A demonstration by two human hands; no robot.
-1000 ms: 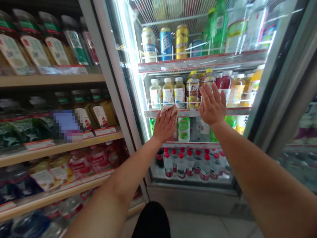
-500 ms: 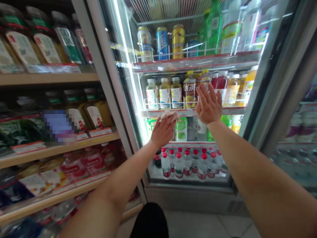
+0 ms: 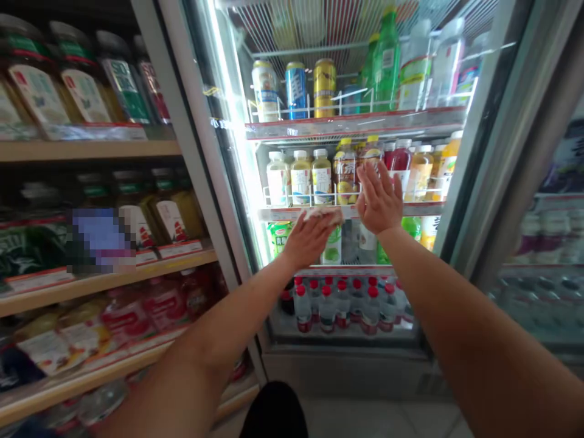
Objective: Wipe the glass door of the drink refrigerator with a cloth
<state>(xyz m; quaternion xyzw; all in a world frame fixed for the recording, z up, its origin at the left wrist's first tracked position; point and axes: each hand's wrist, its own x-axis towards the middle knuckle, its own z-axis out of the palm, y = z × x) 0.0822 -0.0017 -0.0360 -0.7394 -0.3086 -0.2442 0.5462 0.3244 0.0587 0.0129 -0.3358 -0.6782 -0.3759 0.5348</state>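
Note:
A lit drinks cooler with a glass door (image 3: 347,243) fills the middle of the view. My left hand (image 3: 310,240) presses a pale cloth (image 3: 326,214) to the glass, at the height of the middle shelf edge (image 3: 283,213). The cloth shows beyond the fingertips. Up and to the right, my right hand (image 3: 379,198) lies against the glass with fingers stretched and nothing in it, before bottles with yellow caps (image 3: 345,170). The two hands are apart.
Open wooden shelves (image 3: 91,149) with bottles stand at the left, a blurred-out patch before them. The cooler's metal frame (image 3: 497,176) runs down the right. Several red-capped bottles (image 3: 326,307) stand low inside. My dark-clothed knee (image 3: 274,413) shows at the bottom.
My left hand and the cloth have moved right across the glass, closer to my right hand. My right hand stays near the same bottles. The view has shifted slightly.

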